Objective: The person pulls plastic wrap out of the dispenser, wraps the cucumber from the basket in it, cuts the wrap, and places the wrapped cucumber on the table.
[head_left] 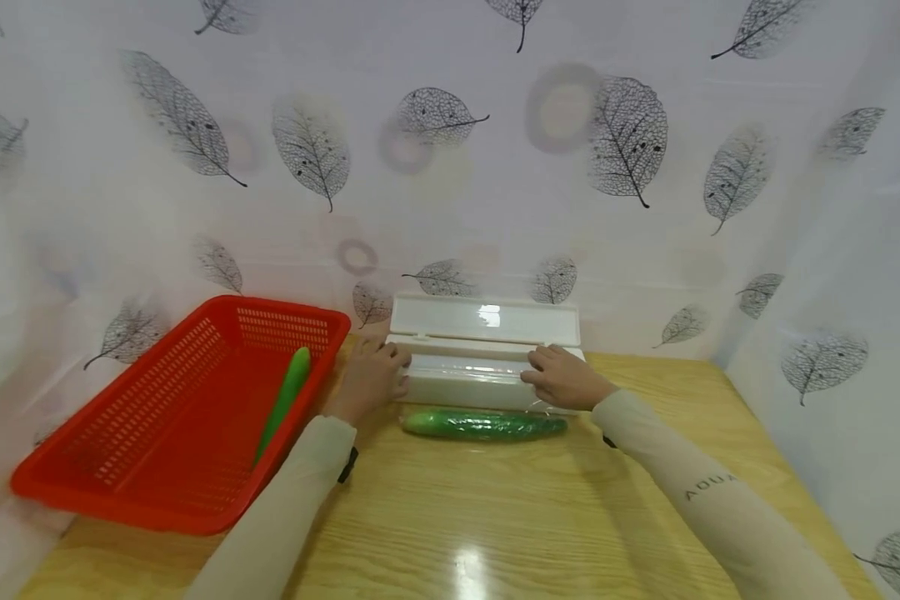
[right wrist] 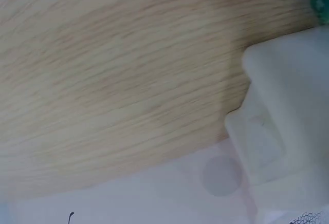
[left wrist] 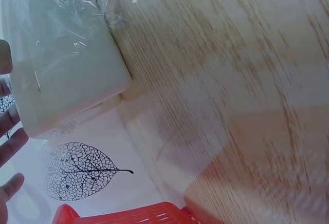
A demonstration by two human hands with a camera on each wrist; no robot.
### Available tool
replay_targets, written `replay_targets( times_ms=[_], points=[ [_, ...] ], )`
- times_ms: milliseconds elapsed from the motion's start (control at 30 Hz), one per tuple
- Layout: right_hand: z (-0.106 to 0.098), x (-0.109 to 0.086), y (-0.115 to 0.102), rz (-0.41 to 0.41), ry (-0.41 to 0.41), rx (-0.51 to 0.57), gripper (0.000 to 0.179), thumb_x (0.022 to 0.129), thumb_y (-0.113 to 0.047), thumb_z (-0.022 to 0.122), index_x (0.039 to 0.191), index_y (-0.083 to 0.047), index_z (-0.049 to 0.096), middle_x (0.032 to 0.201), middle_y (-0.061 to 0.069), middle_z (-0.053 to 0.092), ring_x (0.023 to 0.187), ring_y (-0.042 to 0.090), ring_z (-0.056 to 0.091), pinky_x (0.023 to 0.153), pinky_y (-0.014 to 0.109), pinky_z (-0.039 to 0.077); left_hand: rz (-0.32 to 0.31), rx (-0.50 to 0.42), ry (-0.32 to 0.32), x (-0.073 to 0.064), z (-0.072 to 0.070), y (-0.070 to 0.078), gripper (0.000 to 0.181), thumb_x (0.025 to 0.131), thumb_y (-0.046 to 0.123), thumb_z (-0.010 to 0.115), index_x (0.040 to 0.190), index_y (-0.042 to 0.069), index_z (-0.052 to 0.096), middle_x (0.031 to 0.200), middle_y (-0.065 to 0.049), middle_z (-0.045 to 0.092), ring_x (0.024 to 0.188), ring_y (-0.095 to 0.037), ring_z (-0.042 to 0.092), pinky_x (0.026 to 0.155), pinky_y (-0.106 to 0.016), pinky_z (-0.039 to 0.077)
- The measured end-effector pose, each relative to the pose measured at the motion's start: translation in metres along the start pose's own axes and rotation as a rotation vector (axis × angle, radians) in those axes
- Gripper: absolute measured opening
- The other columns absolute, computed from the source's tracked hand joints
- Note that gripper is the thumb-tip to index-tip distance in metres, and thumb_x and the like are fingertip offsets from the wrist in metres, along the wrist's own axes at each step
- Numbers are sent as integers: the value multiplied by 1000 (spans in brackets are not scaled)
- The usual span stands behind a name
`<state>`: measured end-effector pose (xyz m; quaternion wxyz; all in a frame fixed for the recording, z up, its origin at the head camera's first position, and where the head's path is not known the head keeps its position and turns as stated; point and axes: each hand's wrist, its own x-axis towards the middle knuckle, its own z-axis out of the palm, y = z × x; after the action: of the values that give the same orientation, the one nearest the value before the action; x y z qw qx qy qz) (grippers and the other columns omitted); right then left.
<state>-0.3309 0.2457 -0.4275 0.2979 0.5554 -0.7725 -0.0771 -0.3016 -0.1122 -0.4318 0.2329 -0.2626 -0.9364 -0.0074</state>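
A white cling film dispenser [head_left: 468, 390] lies on the table with its lid [head_left: 487, 321] tipped back. Clear cling film [left wrist: 77, 39] runs over its front to a green cucumber [head_left: 487, 423] lying just before it under film. At the dispenser's left end, my left hand [head_left: 371, 375] pinches the film's edge, its other fingers [left wrist: 13, 147] spread past the box end. My right hand [head_left: 566, 377] bends over the right end with curled fingers at the film there. The right wrist view shows the dispenser's end [right wrist: 288, 116] but none of that hand.
To the left stands a red plastic basket [head_left: 217, 521] with a green cucumber [head_left: 288, 396] leaning along its right wall. A pale curtain printed with leaves [head_left: 457, 208] hangs behind the wooden table [head_left: 540, 517] and along its right side.
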Motion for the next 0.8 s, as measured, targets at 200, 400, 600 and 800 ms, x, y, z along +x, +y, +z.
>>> replay_targets(
  times_ms=[200, 400, 600, 800],
  points=[
    [-2, -17, 5, 6, 8, -17, 15, 88, -13, 36, 84, -14, 50, 76, 3, 44, 67, 18, 39, 63, 33, 40, 7, 12, 29, -1, 1, 1, 20, 79, 29, 67, 96, 18, 64, 96, -5, 67, 100, -28, 56, 96, -46, 41],
    [-6, -36, 9, 57, 14, 34, 35, 99, -21, 16, 82, -15, 46, 74, 1, 35, 65, 13, 25, 61, 28, 25, -4, 2, 28, -1, 2, -1, 20, 80, 28, 67, 96, 17, 64, 96, -5, 67, 100, -27, 56, 97, -45, 40],
    [-7, -44, 8, 125, 18, 100, 19, 93, -15, 31, 81, -15, 46, 72, 0, 31, 66, 11, 21, 62, 25, 21, 1, -4, 45, 0, 4, -1, 19, 80, 29, 68, 95, 18, 64, 96, -5, 67, 101, -27, 56, 97, -46, 40],
    [-7, -47, 5, 193, 36, 122, 7, 85, -12, 44, 80, -14, 49, 72, -1, 29, 68, 10, 19, 60, 24, 21, -13, -1, 27, -1, 4, -1, 20, 80, 30, 67, 95, 18, 64, 97, -5, 67, 102, -29, 56, 97, -48, 40]
  ],
)
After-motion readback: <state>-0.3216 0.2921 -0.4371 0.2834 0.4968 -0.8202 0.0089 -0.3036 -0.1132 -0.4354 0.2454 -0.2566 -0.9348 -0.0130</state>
